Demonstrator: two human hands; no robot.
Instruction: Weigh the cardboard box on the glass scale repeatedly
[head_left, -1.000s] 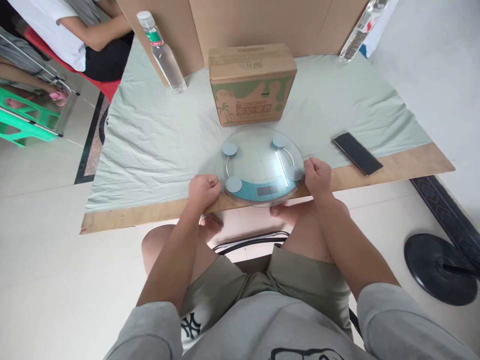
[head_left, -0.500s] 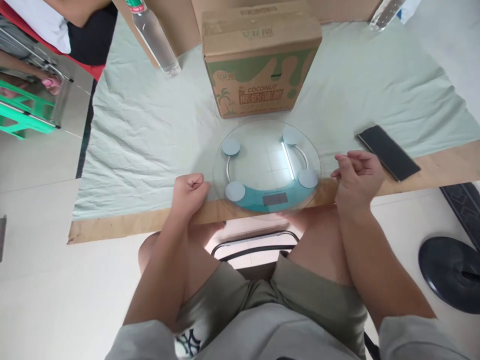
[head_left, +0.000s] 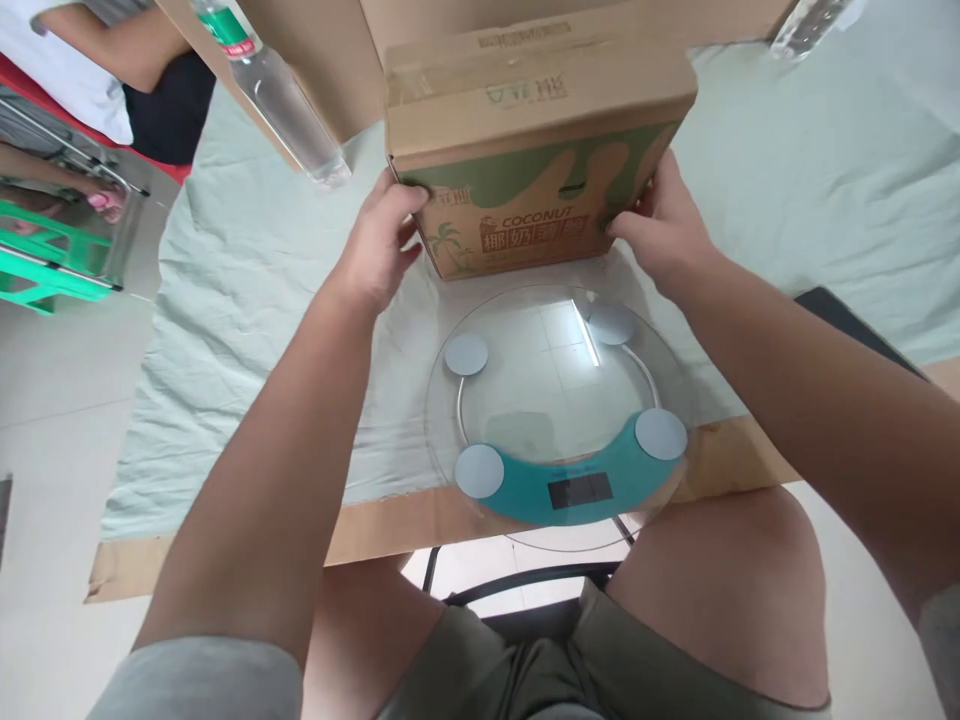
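Gripping a cardboard box (head_left: pixel 536 150) from both sides, the two hands meet it in the upper middle of the frame. The left hand (head_left: pixel 386 235) is at the box's left edge, its thumb laid on the printed front and its other fingers curled round the side, partly hidden. The right hand (head_left: pixel 664 225) holds the lower right corner, thumb pressed to the front, the other fingers mostly out of sight along the right side. Both sets of fingers are spread only enough to hold the box between them. The front shows a palm tree and the word COCONUT, and tape runs along the top. Whether the bottom of the box bears fully on the pale green cloth (head_left: pixel 247 330) cannot be told. Just below it, in the centre of the frame, lies a round glass scale (head_left: pixel 532 395) with four grey discs and a dark display, its near rim reaching past the wooden table edge (head_left: pixel 397 522). A clear bottle (head_left: pixel 285 105) stands at the upper left, near a cardboard panel (head_left: pixel 337 60); a second bottle (head_left: pixel 814 25) is cut off at the upper right. At the right, a dark phone (head_left: pixel 855 320) is partly covered by the right forearm. A green stool (head_left: pixel 56 265) is at the far left, below another person's bent arm (head_left: pixel 124 45).
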